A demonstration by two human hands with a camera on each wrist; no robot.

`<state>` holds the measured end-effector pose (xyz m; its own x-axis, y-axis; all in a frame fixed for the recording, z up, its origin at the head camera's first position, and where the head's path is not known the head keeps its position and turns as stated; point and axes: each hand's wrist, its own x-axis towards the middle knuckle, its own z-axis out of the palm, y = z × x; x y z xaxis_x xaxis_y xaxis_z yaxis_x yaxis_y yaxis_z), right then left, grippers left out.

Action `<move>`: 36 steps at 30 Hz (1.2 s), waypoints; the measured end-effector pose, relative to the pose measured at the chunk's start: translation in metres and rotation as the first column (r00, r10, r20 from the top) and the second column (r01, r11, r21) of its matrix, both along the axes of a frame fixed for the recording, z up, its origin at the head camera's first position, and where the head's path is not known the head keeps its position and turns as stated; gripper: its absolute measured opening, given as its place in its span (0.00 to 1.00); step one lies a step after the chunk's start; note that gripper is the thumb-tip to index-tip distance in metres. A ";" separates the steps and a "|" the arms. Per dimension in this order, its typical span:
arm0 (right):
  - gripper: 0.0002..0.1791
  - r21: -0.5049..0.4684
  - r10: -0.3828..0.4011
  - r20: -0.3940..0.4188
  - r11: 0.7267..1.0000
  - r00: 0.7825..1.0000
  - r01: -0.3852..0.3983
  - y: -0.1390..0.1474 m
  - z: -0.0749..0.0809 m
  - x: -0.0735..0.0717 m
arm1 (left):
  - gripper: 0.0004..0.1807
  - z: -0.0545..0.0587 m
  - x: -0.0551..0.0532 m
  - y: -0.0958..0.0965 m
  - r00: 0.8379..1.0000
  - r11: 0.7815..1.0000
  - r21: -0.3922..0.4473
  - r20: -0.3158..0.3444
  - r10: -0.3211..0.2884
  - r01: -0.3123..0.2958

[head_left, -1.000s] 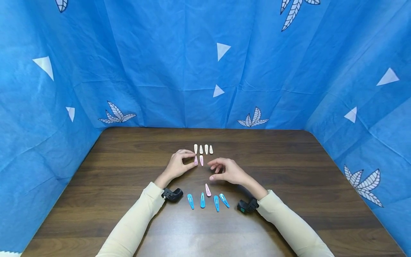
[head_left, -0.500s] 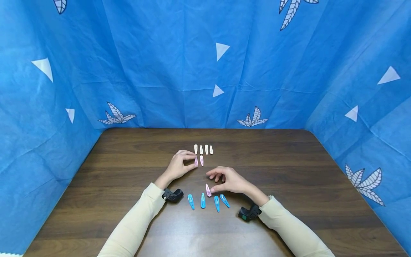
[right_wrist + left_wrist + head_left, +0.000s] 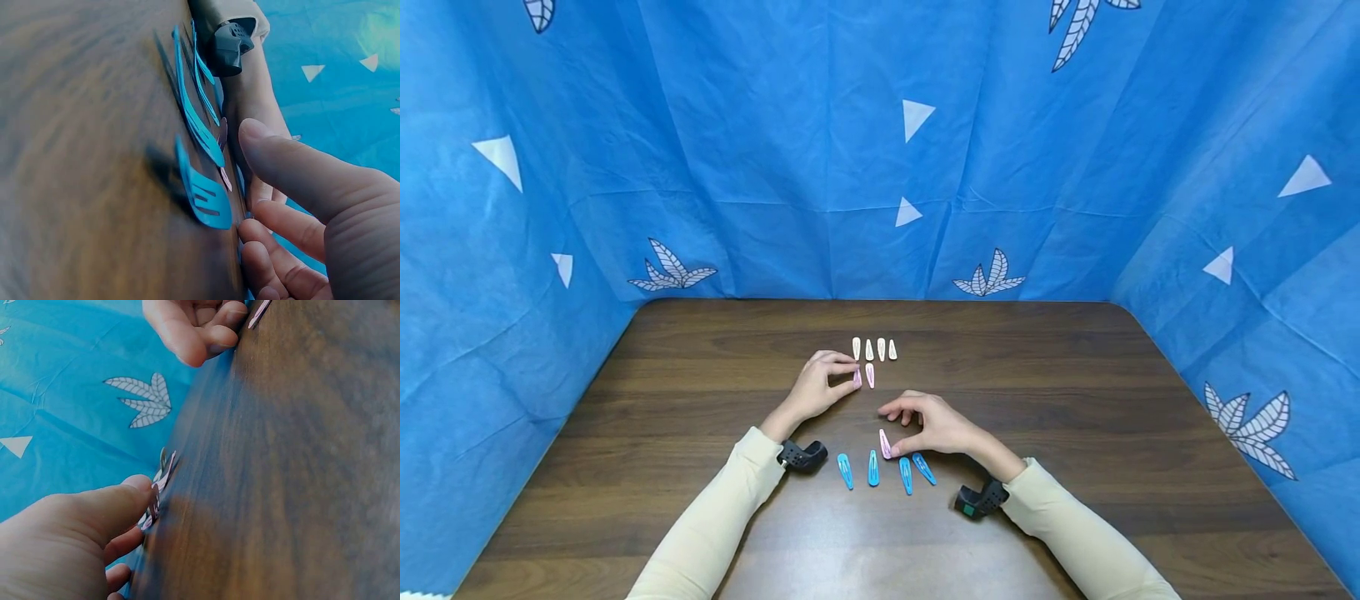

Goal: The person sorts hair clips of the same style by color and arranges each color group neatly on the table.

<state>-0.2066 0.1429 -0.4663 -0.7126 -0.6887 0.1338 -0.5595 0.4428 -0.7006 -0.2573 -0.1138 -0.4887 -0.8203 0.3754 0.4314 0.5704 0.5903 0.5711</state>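
The left hand point(image 3: 815, 390) pinched one pink clip point(image 3: 857, 377), seemingly for alignment; beside another pink clip point(image 3: 884, 442), the right hand point(image 3: 942, 425), fingers point(image 3: 901, 403) parted, held nothing.

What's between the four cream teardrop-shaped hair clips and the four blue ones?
Head view: three pink teardrop-shaped hair clips, two below the cream clips, one nearer the blue clips. Left hand at the leftmost, right hand by the third.
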 end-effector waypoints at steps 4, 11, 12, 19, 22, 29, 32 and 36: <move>0.30 0.005 0.001 -0.003 1.000 1.000 -0.001 0.000 -0.002 0.000 | 0.17 -0.001 0.000 0.000 1.000 1.000 -0.007 0.010 0.004 -0.004; 0.31 0.023 -0.007 -0.017 1.000 1.000 0.008 -0.003 -0.001 0.001 | 0.17 0.000 0.000 0.000 1.000 1.000 -0.005 0.009 0.002 -0.002; 0.31 0.028 -0.011 -0.018 1.000 1.000 0.012 -0.003 0.000 0.001 | 0.17 0.000 0.000 0.000 1.000 1.000 -0.006 0.010 0.003 -0.003; 0.30 0.050 -0.032 -0.026 0.998 0.999 0.033 -0.006 0.001 0.004 | 0.17 0.001 0.000 0.000 1.000 1.000 -0.008 0.025 0.002 -0.002; 0.29 0.049 -0.031 -0.030 0.998 0.999 0.033 -0.007 0.002 0.005 | 0.17 0.001 0.000 0.000 1.000 1.000 -0.006 0.024 0.001 -0.001; 0.28 0.067 -0.024 -0.062 0.997 0.998 0.028 -0.007 0.002 0.007 | 0.17 0.003 0.001 0.000 0.999 1.000 -0.001 0.033 -0.001 0.001; 0.27 0.077 -0.025 -0.078 0.997 0.997 0.031 -0.008 0.002 0.008 | 0.17 0.004 0.002 0.001 1.000 1.000 0.004 0.029 -0.003 0.003; 0.26 0.083 -0.028 -0.095 0.996 0.995 0.036 -0.009 0.003 0.009 | 0.17 0.005 0.002 0.000 0.999 1.000 0.005 0.032 -0.003 0.003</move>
<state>-0.1979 0.1339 -0.4636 -0.7212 -0.6777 0.1434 -0.6059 0.5168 -0.6048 -0.2552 -0.1134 -0.4837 -0.8327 0.3756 0.4069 0.5535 0.5860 0.5918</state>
